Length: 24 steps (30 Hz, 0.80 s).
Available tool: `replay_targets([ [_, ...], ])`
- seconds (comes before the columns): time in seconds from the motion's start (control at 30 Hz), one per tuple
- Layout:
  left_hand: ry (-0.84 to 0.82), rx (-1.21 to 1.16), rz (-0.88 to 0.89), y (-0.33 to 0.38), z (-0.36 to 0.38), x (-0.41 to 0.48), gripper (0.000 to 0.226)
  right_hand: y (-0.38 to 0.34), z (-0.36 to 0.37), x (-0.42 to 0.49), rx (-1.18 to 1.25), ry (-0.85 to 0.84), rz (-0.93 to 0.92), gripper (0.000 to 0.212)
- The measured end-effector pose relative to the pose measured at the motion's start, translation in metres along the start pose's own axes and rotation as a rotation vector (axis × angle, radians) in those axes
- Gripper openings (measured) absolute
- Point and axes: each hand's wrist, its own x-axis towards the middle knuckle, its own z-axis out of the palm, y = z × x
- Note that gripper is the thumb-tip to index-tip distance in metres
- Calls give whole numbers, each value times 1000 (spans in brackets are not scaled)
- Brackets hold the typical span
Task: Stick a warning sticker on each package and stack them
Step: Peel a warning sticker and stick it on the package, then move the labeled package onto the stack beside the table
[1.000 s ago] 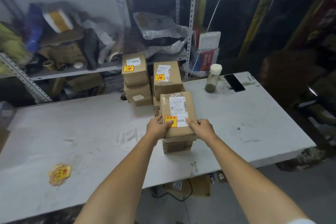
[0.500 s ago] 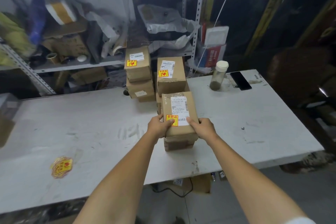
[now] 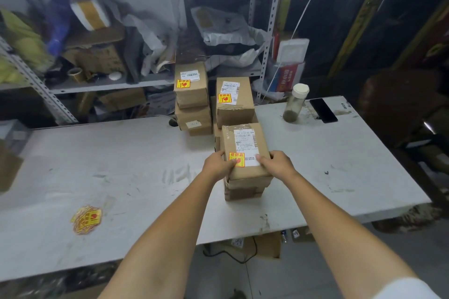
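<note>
Resting on a short stack of boxes [image 3: 243, 189] near the table's [image 3: 121, 165] front edge, the top cardboard package [image 3: 245, 145] carried its yellow warning sticker [image 3: 237, 159]. Left hand [image 3: 217, 164] and right hand [image 3: 278, 164] gripped its near corners, thumbs on top, apparently to square it. Two labelled stacks [image 3: 192, 94] stood behind; spare stickers [image 3: 86, 219] lay well left.
</note>
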Motion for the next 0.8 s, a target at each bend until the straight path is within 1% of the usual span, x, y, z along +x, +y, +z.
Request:
replay_targets([
  [0.07,-3,70,34,1,-9,-3,54,-10,-3,-2,-98,68,-14,35],
  [0.13,-10,137,62,-2,-25,-5,52,-24,-4,-7,-189,153,-28,30],
  [0.23,-10,195,102,-16,-59,-10,49,-50,4,-18,-263,272,-96,28],
  [0.3,-4,215,110,-32,-88,-13,50,-71,20,-25,-277,300,-140,32],
  [0.4,15,250,112,-67,-138,-16,51,-105,60,-38,-321,262,-196,31],
  [0.53,52,266,85,-111,-205,-24,48,-137,126,-52,-381,149,-241,26],
  [0.67,110,250,44,-161,-274,-28,47,-174,195,-61,-488,103,-247,20],
  [0.8,137,245,-18,-204,-322,-33,46,-197,238,-64,-565,72,-254,20],
])
